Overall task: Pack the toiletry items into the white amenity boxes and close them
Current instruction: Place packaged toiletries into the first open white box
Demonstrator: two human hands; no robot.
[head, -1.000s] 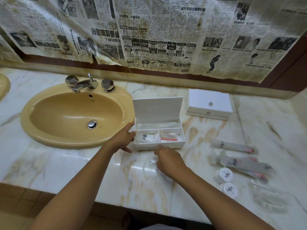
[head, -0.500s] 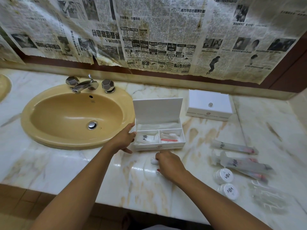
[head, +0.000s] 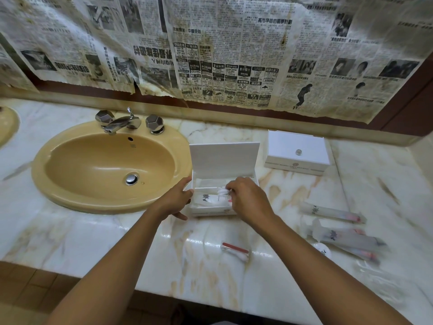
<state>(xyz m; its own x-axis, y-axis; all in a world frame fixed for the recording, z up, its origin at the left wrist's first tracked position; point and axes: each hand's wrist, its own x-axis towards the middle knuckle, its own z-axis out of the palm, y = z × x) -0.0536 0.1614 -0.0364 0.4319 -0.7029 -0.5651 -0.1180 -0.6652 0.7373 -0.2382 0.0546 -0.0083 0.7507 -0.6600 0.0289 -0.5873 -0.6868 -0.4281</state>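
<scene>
Bathroom vanity, pale veined marble counter [head: 98, 235], old newspaper sheets [head: 234, 55] taped over the wall behind. Oval mustard-yellow ceramic sink [head: 110, 167] set in the counter's left half, chrome tap with two faceted knobs [head: 128, 121] at its back rim. Open white plastic amenity box [head: 222, 184] sits mid-counter, touching the sink's right rim, lid standing upright at the back edge; white sachets lie in its compartments. Left hand [head: 174, 201] grips the box's left front corner, thumb on the wall, fingers curled under the front. Right hand [head: 248, 199] hovers over the box's right front compartment, fingertips pinching a small white packet [head: 222, 191] just above the dividers. Closed white amenity box with small round knob [head: 297, 152] stands near the counter's back edge, right of the open one, apart from it. Clear sachet with red stick and cotton buds [head: 235, 250] lies toward the front edge, below the right wrist. Frosted long tube packets [head: 332, 212] lie in a loose row on the right side; a second cluster [head: 344, 240] nearer the front edge, blurred. Round white lidded pot [head: 324, 249] tucked beside that cluster, partly hidden by the forearm. Bare marble between the box and the front edge, and along the far right side.
</scene>
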